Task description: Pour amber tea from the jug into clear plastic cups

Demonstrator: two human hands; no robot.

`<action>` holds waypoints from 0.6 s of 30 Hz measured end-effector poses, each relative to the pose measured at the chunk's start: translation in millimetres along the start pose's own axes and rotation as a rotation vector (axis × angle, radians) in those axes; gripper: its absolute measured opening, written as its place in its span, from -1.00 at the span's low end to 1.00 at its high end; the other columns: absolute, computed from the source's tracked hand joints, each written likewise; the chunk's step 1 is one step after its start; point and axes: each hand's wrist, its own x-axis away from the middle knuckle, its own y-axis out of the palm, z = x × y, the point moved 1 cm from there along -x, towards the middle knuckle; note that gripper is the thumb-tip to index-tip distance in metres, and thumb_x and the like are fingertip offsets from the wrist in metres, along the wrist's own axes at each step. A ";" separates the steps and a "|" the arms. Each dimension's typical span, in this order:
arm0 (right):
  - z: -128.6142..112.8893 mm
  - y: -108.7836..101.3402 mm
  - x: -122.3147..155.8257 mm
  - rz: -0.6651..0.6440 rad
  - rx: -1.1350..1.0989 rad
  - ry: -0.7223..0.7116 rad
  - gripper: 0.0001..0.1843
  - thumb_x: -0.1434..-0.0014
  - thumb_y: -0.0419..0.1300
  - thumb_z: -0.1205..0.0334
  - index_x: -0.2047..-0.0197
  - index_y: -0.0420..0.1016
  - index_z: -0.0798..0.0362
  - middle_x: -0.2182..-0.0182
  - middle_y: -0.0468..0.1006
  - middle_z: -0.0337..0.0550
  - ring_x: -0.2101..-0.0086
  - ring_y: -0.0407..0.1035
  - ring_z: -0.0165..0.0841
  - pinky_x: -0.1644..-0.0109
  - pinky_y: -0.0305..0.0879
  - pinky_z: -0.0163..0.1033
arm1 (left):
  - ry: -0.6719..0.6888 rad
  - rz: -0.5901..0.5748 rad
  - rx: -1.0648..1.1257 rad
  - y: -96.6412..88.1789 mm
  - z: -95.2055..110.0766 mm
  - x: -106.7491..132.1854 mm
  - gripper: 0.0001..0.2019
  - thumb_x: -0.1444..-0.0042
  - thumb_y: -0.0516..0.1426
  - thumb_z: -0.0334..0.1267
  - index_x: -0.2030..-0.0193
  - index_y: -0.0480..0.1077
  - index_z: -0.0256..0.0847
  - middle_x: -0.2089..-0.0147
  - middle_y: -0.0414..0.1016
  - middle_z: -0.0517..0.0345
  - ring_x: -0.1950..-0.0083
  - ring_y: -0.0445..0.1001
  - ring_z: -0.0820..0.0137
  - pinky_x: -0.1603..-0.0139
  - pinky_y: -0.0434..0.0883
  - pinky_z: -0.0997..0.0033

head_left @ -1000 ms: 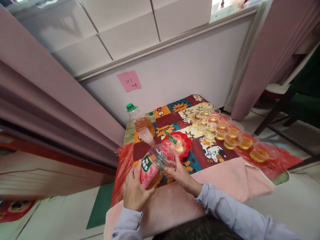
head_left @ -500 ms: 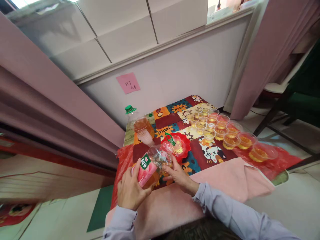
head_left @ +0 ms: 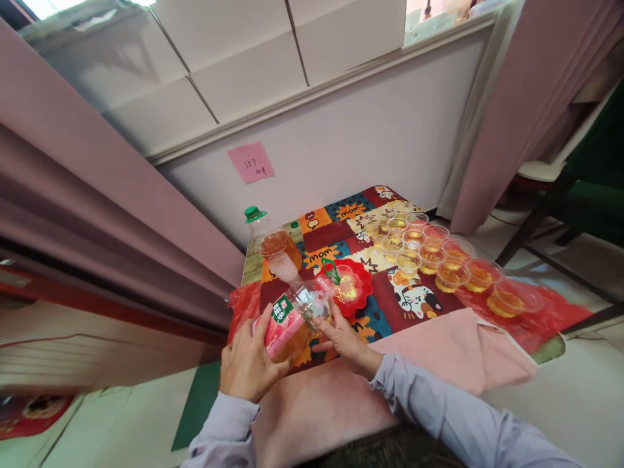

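My left hand [head_left: 248,361] is wrapped round a large juice bottle [head_left: 283,325] with a pink and green label. The bottle lies tilted toward the right, with amber liquid low inside it. My right hand [head_left: 344,341] has its thumb and fingers closed round a clear plastic cup [head_left: 320,307] against the bottle's clear upper end. Where cup and bottle meet, their see-through edges blend and the mouth is hard to make out. Just behind them sits a red scalloped dish [head_left: 359,292] with a green handle-like piece.
A second bottle of amber drink [head_left: 280,246] with a green cap [head_left: 254,214] stands back left, a cup stack [head_left: 284,266] before it. Several cups of yellow liquid [head_left: 431,257] fill the table's right side. A folded pink cloth [head_left: 453,348] lies along the near edge.
My left hand and the bottle have shifted slightly left, and the bottle leans flatter. My right hand has moved a little left with it. The things on the table have stayed put.
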 end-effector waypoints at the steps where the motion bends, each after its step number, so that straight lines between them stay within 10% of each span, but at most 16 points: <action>1: 0.0 0.2 -0.3 0.004 0.004 0.004 0.18 -0.16 0.47 -0.37 -0.64 -0.05 -0.36 -0.39 0.48 -0.01 -0.15 0.58 -0.09 0.05 0.67 -0.05 | -0.001 0.004 -0.003 -1.9 1.5 0.3 0.08 -0.07 0.36 0.03 -0.70 0.03 0.09 -0.39 0.42 -0.18 -0.41 0.44 -0.09 -0.21 0.43 -0.05; 18: -1.9 2.4 -3.2 -0.003 -0.050 -0.004 -0.04 -0.21 0.45 -0.32 -0.52 0.15 -0.32 -0.40 0.51 -0.07 -0.11 0.63 -0.13 0.07 0.66 -0.12 | 0.013 0.017 -0.041 -17.5 7.5 -6.4 0.10 0.00 0.39 -0.03 -0.69 0.07 0.10 -0.40 0.44 -0.18 -0.39 0.44 -0.11 -0.23 0.42 -0.07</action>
